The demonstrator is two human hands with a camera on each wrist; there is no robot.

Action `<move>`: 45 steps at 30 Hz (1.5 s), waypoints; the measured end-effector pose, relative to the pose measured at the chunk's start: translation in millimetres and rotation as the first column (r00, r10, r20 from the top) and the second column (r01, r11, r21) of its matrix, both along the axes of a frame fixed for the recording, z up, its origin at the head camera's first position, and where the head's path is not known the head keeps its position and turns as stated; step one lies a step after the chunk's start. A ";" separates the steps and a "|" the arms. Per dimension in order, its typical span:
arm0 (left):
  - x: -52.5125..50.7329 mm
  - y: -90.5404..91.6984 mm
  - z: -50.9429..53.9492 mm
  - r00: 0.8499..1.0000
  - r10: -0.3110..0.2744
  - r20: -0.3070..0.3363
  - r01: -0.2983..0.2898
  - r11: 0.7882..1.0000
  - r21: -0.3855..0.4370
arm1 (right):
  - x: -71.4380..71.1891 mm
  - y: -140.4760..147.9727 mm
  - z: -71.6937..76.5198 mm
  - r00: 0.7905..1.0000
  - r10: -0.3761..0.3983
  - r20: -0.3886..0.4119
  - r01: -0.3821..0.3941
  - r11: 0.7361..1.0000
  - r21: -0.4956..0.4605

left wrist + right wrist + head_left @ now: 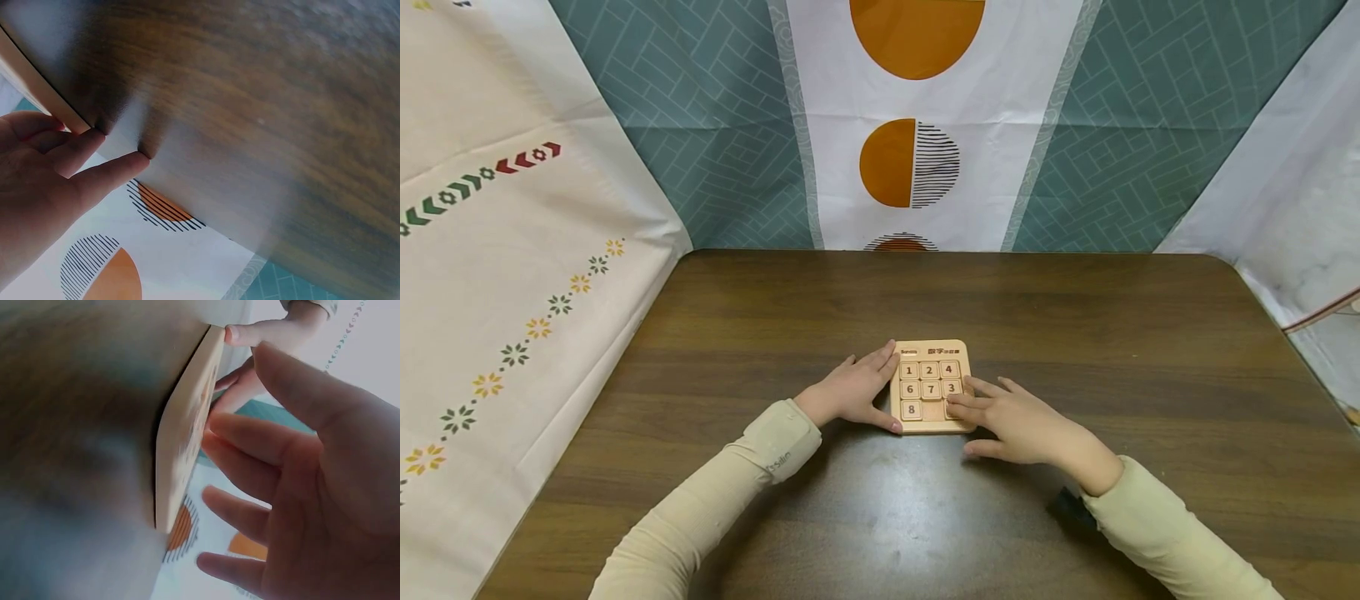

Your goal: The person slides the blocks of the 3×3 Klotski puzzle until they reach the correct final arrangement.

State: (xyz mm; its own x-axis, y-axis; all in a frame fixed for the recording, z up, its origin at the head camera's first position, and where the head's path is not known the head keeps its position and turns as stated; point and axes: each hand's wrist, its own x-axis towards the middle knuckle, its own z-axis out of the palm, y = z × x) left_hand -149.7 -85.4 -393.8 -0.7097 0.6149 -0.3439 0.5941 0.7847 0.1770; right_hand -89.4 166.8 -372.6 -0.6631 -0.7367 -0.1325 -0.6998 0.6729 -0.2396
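Note:
A wooden number board [933, 427] lies flat on the brown table. Its tiles read 1, 2, 4 in the top row and 6, 7, 3 in the middle; below are the 8 tile [912, 409], a gap, and a tile mostly hidden by fingers. My left hand [853, 392] touches the board's left side, thumb by the lower corner and extended fingers higher up. Fingertips of my right hand [1026, 425] rest on the lower right tile, the thumb held off the board. In the right wrist view, the board [172, 462] is seen edge-on beside my right hand [319, 469].
The wooden table [775, 308] extends around the board. A dark object [1072, 508] lies partly under my right sleeve. Patterned cloth [715, 125] hangs behind the table, with a white flowered cloth [512, 275] at the left and pale cloth [1300, 192] at the right.

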 end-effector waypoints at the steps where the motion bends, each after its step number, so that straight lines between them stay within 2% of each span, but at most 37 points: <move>1: 0.0 0.2 0.0 1.000 0.000 0.001 0.000 1.000 0.001 | -1.8 -2.4 -0.7 1.000 0.001 -0.009 -0.001 1.000 -0.005; 4: 0.0 0.9 -0.1 1.000 -0.001 0.005 0.001 1.000 0.004 | -7.3 -10.4 -3.9 1.000 0.001 -0.025 -0.001 1.000 -0.002; 9: 0.4 2.2 -0.4 1.000 -0.008 0.011 0.007 1.000 0.014 | -10.6 -18.1 -8.0 1.000 -0.017 0.013 0.016 1.000 0.024; 16: 0.1 1.0 -0.2 1.000 -0.004 0.001 0.004 1.000 0.008 | -0.5 -17.6 -6.4 0.999 0.005 0.045 -0.005 1.000 0.008; 26: -0.4 -0.2 -0.5 1.000 -0.004 -0.008 0.004 1.000 0.005 | 10.0 -17.3 -6.2 1.000 0.026 0.018 -0.026 1.000 0.008; 32: -0.6 0.0 -0.7 1.000 -0.010 -0.007 0.010 1.000 0.016 | 6.3 -12.8 -7.0 1.000 0.008 0.026 -0.008 1.000 0.001; 39: -0.4 0.1 -0.3 1.000 -0.010 0.001 0.010 1.000 0.012 | -2.1 -2.9 -5.8 0.997 -0.083 -0.002 0.083 0.996 0.011; 45: -0.3 -0.1 0.5 1.000 -0.006 0.007 0.006 1.000 0.011 | -4.3 -7.1 -3.0 0.998 -0.066 0.000 0.066 0.998 0.004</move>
State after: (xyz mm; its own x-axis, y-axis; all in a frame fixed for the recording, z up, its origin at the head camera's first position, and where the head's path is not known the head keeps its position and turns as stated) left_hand -150.0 -85.4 -393.3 -0.7034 0.6229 -0.3423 0.5976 0.7790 0.1896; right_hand -93.7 159.7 -375.7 -0.7101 -0.6911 -0.1350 -0.6541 0.7183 -0.2371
